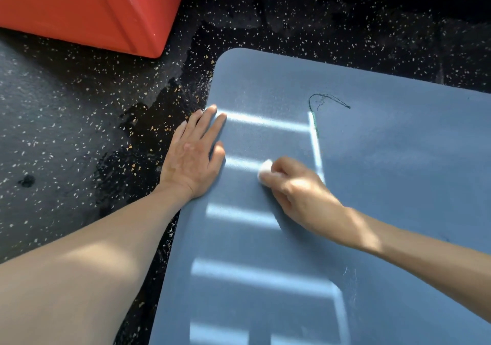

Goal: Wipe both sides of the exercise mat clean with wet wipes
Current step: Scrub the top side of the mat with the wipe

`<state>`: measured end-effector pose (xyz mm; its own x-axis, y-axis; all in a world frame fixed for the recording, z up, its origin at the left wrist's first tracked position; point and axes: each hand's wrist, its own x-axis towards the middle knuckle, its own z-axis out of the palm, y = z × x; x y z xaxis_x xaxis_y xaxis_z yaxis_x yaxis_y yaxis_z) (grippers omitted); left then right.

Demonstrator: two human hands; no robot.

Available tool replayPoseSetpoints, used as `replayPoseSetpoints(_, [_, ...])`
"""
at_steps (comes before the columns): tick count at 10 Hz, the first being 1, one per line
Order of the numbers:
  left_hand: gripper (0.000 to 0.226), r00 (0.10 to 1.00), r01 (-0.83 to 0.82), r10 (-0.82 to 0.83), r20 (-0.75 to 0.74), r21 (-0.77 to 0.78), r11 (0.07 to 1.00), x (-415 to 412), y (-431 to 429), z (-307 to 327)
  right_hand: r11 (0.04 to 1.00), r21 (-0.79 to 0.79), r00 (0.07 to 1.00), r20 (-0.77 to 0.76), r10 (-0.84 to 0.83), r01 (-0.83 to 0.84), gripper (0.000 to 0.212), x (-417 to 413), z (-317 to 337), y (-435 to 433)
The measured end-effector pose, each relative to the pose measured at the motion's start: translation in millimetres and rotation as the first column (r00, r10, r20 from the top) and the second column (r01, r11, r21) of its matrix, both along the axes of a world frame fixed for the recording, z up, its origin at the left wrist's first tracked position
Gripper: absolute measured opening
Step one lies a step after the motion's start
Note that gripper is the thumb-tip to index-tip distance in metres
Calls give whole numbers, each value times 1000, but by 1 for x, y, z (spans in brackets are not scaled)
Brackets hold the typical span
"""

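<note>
Slippage of the blue-grey foam exercise mat (385, 185) was judged the chief risk. It lay flat on the black speckled rubber floor (66, 121) and was held down near its left edge by the left hand (191, 156), which was laid flat with fingers straight and grasped nothing. Were that pressure eased, the mat could be dragged along by the rubbing.

A small wadded white wet wipe (264, 172) was clenched in the curled fingers of the right hand (297, 190) and pressed to the mat just beside the left thumb. Little is covered by so small a wad at each stroke, so strips could be missed, the more so as damp patches were masked by bright bands of sunlight. A dark looping mark (328, 101) farther up the mat, scribble or thread could not be told, might be smeared rather than lifted. Whether the underside had been wiped could not be told.
</note>
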<state>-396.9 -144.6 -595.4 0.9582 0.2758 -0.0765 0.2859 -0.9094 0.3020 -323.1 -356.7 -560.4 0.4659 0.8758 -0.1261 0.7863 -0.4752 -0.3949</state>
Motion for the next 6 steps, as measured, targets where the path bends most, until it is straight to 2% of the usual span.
replayPoseSetpoints(1, [70, 1000, -2, 3, -18, 21, 1000, 0, 0, 0, 1000, -14, 999, 39, 8, -7, 55, 7, -2, -1])
replayPoseSetpoints(2, [71, 1000, 3, -3, -22, 27, 1000, 1, -1, 2, 983, -29, 978, 106, -180, 184, 65, 11, -3, 6])
replayPoseSetpoints(3, [73, 1000, 7, -5, -25, 44, 999, -1, -1, 1, 995, 87, 997, 55, -47, 42, 49, -39, -5, -14])
replayPoseSetpoints(4, [70, 999, 20, -17, -33, 93, 996, -1, -5, 3, 994, 16, 994, -19, -107, 107, 21, -37, 8, -15])
replayPoseSetpoints(5, [59, 998, 14, -4, -62, 152, 988, -4, -12, 2, 970, -66, 971, 56, -231, 234, 22, -28, 4, -14])
replayPoseSetpoints(6, [62, 999, -6, 11, -35, 126, 992, -26, -33, -2, 986, -62, 986, -51, -157, 154, 10, -90, 5, -33])
